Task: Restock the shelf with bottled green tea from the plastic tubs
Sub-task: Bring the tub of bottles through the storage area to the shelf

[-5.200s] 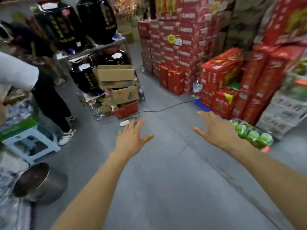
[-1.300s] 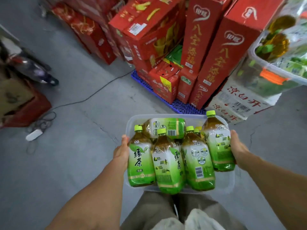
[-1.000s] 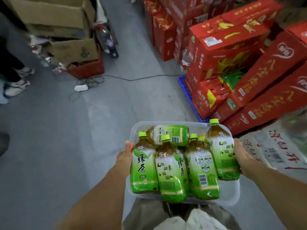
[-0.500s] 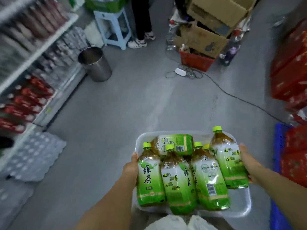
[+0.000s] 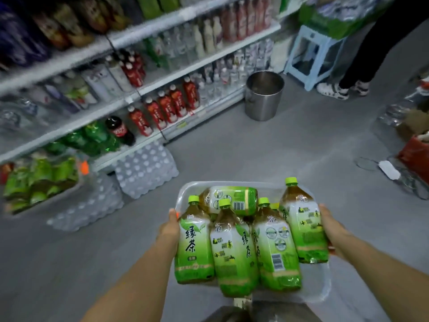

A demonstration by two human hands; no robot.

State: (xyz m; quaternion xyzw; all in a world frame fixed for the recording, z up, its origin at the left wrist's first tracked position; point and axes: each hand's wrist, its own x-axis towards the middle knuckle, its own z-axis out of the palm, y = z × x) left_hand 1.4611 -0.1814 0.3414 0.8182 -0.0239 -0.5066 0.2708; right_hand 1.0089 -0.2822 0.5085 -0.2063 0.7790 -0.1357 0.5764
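Observation:
I carry a clear plastic tub (image 5: 322,287) at waist height, full of several green tea bottles (image 5: 234,249) with lime caps; most stand upright and one lies across the back. My left hand (image 5: 168,228) grips the tub's left side. My right hand (image 5: 329,226) grips its right side, against the rightmost bottle. The drinks shelf (image 5: 162,84) runs along the upper left, holding red, clear and green bottles. A second tub of green tea (image 5: 39,182) sits on the floor at the far left below the shelf.
Shrink-wrapped water packs (image 5: 144,168) lie on the floor by the shelf foot. A steel bucket (image 5: 264,96) and a blue stool (image 5: 313,56) stand farther back. A person's legs (image 5: 362,61) are at the upper right. A power strip (image 5: 390,169) and red crate (image 5: 415,156) are right.
I picked up the tub from the floor by the red boxes and turned left with it. The view has swung from the aisle to face the drinks shelf.

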